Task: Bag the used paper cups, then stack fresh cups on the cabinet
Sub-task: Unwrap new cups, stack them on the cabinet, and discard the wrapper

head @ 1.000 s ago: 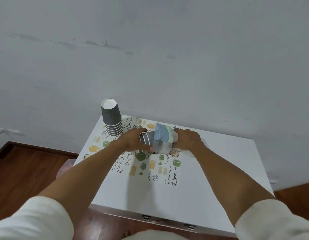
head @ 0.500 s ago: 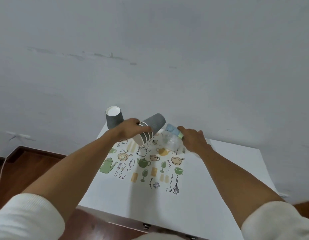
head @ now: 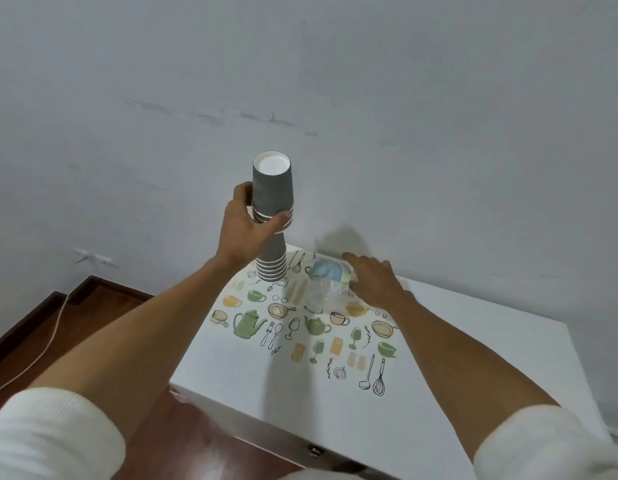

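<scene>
- Head view: the left hand point(head: 247, 227) is clamped around the lower rims of a held stack of grey cups point(head: 273, 188), mouth down, white base up, long axis upright.
- Directly beneath it, a second stack of grey cups point(head: 272, 263) stands inverted near the far left corner of the cabinet top point(head: 474, 368), close to the wall. The two stacks look nearly in line; whether the held one already seats on the lower one I cannot tell, since the hand covers the junction.
- The coming move, as I judge it, is a straight drop along that shared upright axis, and the left hand alone is placed for it.
- The right hand point(head: 377, 282) lies to the right, fingers spread and loose, resting on or just over the clear plastic wrapper point(head: 326, 284) with its blue label, gripping nothing firmly.
</scene>
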A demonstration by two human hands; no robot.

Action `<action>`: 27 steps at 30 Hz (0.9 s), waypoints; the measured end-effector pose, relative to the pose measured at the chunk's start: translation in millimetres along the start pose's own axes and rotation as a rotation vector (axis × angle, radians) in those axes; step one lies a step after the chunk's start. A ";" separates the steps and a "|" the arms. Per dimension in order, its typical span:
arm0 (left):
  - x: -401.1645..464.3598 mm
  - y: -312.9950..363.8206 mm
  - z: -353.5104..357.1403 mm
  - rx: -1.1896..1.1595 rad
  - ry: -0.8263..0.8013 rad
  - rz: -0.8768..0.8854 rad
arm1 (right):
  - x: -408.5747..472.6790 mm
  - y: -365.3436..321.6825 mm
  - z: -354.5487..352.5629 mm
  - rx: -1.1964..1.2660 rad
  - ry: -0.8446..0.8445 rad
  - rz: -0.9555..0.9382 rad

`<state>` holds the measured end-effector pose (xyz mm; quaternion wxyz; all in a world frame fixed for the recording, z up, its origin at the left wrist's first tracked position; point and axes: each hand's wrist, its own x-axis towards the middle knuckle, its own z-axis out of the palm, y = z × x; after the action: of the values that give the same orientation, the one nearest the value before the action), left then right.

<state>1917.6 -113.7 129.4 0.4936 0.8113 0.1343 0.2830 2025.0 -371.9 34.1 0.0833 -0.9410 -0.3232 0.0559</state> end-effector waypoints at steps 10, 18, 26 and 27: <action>-4.0 -54.5 1.2 0.059 -0.121 -0.188 | 3.4 -12.6 8.2 -0.010 -0.015 0.048; -40.2 -65.8 27.0 0.024 0.067 -0.504 | -5.5 -8.8 6.9 0.038 -0.036 0.108; -64.5 -38.9 83.5 0.017 -0.243 -0.292 | -24.1 -5.8 -13.3 0.212 -0.135 0.152; -58.7 -35.1 90.5 0.057 -0.286 -0.296 | -27.5 -3.6 -16.8 0.259 -0.126 0.188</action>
<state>1926.2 -191.7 47.5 0.5208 0.8283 0.1884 0.0854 2003.9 -388.1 52.7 0.1780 -0.9431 -0.2286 0.1633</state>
